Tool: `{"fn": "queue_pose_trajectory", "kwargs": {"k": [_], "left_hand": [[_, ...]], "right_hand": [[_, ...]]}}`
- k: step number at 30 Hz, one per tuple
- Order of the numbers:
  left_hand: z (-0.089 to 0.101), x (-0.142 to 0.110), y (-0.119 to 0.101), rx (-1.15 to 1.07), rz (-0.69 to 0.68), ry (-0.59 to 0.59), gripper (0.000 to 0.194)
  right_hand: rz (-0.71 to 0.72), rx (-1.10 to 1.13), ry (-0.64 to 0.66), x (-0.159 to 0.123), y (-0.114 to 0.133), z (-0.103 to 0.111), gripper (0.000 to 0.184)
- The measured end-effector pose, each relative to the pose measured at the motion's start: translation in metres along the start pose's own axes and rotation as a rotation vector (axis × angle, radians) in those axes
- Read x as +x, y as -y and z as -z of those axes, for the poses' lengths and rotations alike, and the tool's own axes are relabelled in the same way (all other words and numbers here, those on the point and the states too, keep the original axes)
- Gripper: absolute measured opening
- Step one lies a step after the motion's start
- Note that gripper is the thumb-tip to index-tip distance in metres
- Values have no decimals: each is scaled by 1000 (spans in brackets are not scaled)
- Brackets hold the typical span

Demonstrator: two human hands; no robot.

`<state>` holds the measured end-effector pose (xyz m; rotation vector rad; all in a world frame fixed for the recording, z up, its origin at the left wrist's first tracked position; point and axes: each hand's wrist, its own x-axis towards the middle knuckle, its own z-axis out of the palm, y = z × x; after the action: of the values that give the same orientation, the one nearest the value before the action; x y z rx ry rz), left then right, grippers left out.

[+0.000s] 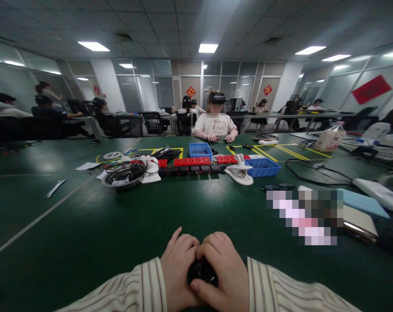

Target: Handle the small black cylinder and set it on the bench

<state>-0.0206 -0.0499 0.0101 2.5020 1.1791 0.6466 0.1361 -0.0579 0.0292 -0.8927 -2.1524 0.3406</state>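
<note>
At the near edge of the green table, both hands close around a glossy black rounded object (203, 272) whose kind I cannot make out. My left hand (179, 264) wraps its left side, with one finger sticking up and away. Over the top and right side curls my right hand (225, 268), its thumb lying across the front. The two hands touch at the fingertips above the object. Most of the object is covered by the fingers, and its underside is hidden.
Across the table (170, 208) lie red power strips (191, 161), a white clip-on lamp base (240, 172), blue bins (261, 168), and a metal bowl (125, 177) of cables. A wrench (55, 189) is at left, a light-blue box (362, 203) at right. A person (216, 121) sits opposite.
</note>
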Motion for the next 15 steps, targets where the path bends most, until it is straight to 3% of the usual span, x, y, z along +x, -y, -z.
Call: {"fn": "queue_pose_trajectory", "kwargs": {"k": [6,10,15], "left_hand": [[5,4,6,-93,-37,109,39],[7,7,8,-165,-69,163,39],[7,8,10,-214,-105,149,43]], "right_hand": [[237,73,15,1,-1,1,27],[428,124,57,-1,-8,-2,36],[482,85,254,-1,-13,5,43]]}}
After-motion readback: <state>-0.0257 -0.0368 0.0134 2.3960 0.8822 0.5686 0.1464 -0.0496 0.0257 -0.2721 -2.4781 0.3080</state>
